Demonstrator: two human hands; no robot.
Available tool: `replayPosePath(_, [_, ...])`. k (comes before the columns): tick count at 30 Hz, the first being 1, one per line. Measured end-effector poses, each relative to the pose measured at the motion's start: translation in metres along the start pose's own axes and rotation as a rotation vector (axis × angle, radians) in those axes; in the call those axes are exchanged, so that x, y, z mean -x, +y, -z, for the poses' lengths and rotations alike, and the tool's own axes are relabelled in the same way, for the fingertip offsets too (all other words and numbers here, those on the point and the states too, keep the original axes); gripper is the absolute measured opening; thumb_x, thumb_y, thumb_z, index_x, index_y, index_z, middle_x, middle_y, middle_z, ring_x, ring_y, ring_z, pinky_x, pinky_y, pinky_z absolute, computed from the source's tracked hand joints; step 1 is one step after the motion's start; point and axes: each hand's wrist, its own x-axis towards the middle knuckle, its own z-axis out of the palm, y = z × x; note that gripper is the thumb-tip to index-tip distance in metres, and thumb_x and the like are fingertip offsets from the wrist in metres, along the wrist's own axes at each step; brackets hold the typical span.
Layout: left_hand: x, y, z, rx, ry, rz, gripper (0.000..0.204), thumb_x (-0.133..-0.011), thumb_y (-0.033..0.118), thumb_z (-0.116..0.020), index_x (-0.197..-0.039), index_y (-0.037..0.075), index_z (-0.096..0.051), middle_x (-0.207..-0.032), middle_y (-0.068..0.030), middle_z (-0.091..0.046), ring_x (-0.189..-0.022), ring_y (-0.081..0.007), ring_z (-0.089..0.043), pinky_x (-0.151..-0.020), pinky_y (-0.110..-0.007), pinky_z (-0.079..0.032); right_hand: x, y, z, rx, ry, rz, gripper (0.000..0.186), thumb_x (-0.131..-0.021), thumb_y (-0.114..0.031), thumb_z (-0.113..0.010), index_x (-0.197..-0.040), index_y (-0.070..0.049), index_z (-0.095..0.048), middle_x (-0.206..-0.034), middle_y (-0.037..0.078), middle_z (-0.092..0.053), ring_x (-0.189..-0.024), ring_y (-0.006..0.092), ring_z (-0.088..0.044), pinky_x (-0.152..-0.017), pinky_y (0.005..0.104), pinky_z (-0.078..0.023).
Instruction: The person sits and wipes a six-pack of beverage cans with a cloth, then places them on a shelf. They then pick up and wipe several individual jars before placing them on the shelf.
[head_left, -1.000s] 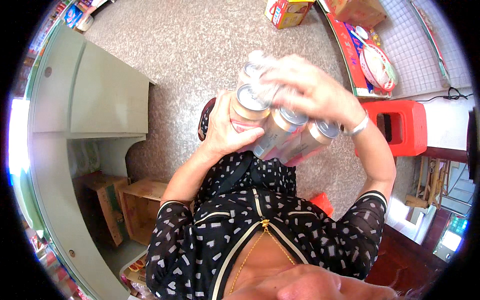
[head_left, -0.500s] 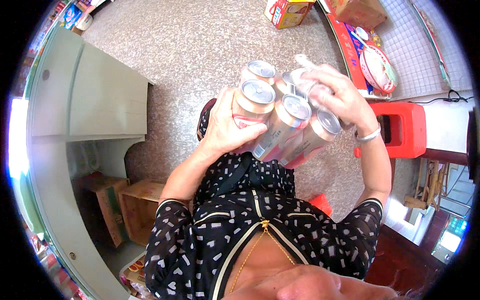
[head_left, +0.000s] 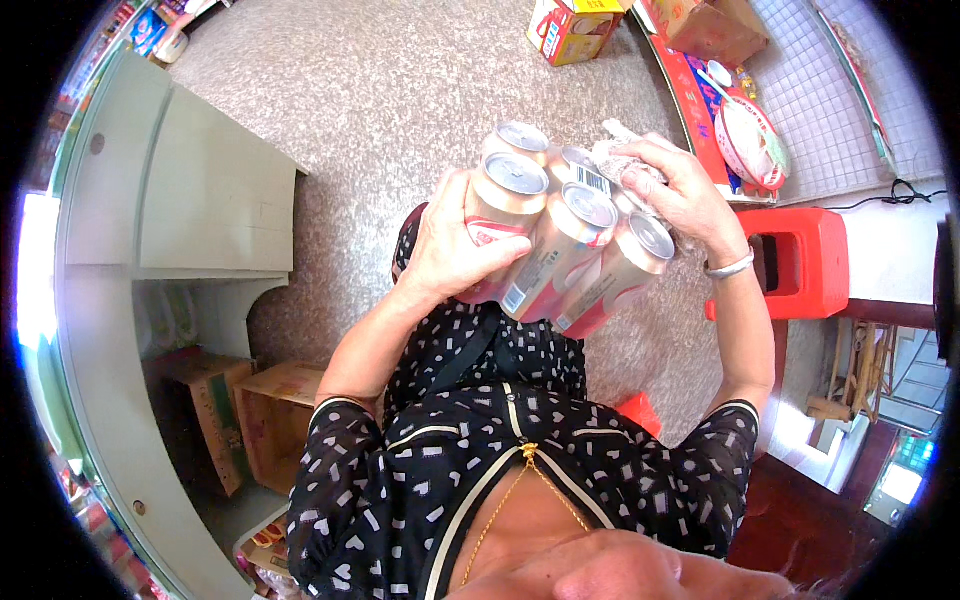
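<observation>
At the left, the pale cabinet (head_left: 215, 190) stands well apart from the left hand (head_left: 445, 245), which is clasped round the left side of the pack of cans (head_left: 575, 255), its thumb across the nearest left can and its fingers mostly hidden behind. The pack is between the two hands, above the person's lap, tilted so that the silver lids face up and away; five lids show clearly, and another can seems to be partly covered at the far right. The cans sit tight together, perhaps under clear film, though the wrap is hard to make out. If full, the group should be heavy for one hand and tend to swing down on its free right side; the walls look smooth and likely slippery, stiff while sealed but easy to dent. The surest hold would be a palm low on each outer side, or one beneath, rather than pinching a rim or pulling at film. On the right, the right hand (head_left: 688, 195) has its fingers closed on a crumpled whitish cloth (head_left: 620, 152), soft and light by its look, against the far right lids. Further right is the red stool (head_left: 828, 262).
</observation>
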Motion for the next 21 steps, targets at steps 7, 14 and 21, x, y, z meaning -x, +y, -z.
replayPosePath(7, [0.005, -0.023, -0.006, 0.082, 0.073, 0.047, 0.059, -0.061, 0.032, -0.081, -0.105, 0.002, -0.056, -0.098, -0.0156, -0.057, -0.093, -0.0328, -0.058, -0.082, -0.041, -0.047, -0.008, -0.062, -0.014, 0.183, -0.137, 0.458, 0.04, -0.082, -0.031, -0.068, -0.115, -0.009, -0.064, -0.118, 0.015, -0.06, -0.117, 0.038, -0.052, -0.102, 0.0458, -0.039])
replayPosePath(14, [0.001, -0.008, -0.01, 0.071, 0.045, -0.064, 0.059, -0.059, 0.027, -0.079, -0.104, -0.001, -0.053, -0.098, -0.0155, -0.053, -0.093, -0.0318, -0.057, -0.081, -0.04, -0.046, -0.021, 0.016, 0.002, 0.119, -0.094, 0.107, 0.035, -0.089, -0.031, -0.059, -0.112, -0.005, -0.063, -0.103, 0.017, -0.061, -0.098, 0.0349, -0.058, -0.087, 0.0428, -0.046])
replayPosePath(21, [0.004, -0.003, -0.004, 0.06, 0.042, -0.022, 0.061, -0.06, 0.033, -0.082, -0.103, 0.0, -0.053, -0.097, -0.0154, -0.054, -0.09, -0.0348, -0.058, -0.08, -0.043, -0.047, -0.042, -0.056, -0.016, -0.043, -0.203, 0.449, 0.035, -0.088, -0.028, -0.06, -0.113, -0.003, -0.061, -0.103, 0.018, -0.059, -0.099, 0.0347, -0.056, -0.089, 0.0415, -0.045])
